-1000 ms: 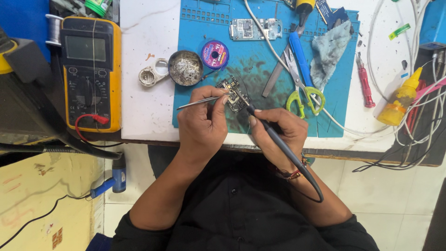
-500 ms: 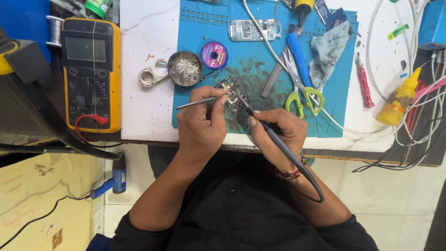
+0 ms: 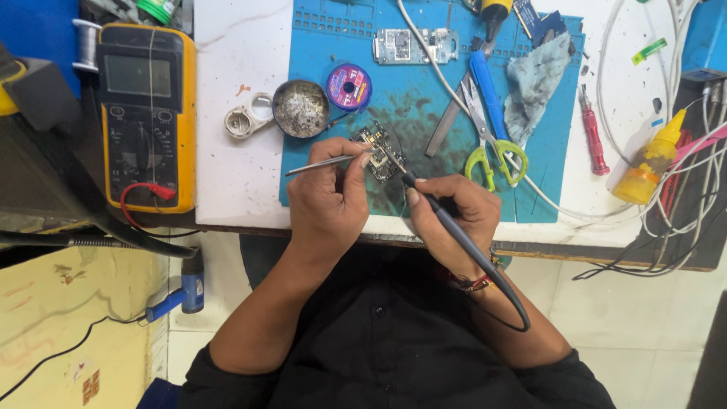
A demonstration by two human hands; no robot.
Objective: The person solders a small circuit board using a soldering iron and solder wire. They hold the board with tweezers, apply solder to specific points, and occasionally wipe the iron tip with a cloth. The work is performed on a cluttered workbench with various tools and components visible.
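A small board is lying on the blue mat. Tweezers are pinched shut in the left hand. An iron is gripped tight by the right hand, tip on the board. The soldering looks only partly done.

**Tight around the board, open at left**

Hemmed in: tin and purple spool just behind the circuit board, scissors and white cable to its right. Bare white desk between mat and yellow meter.
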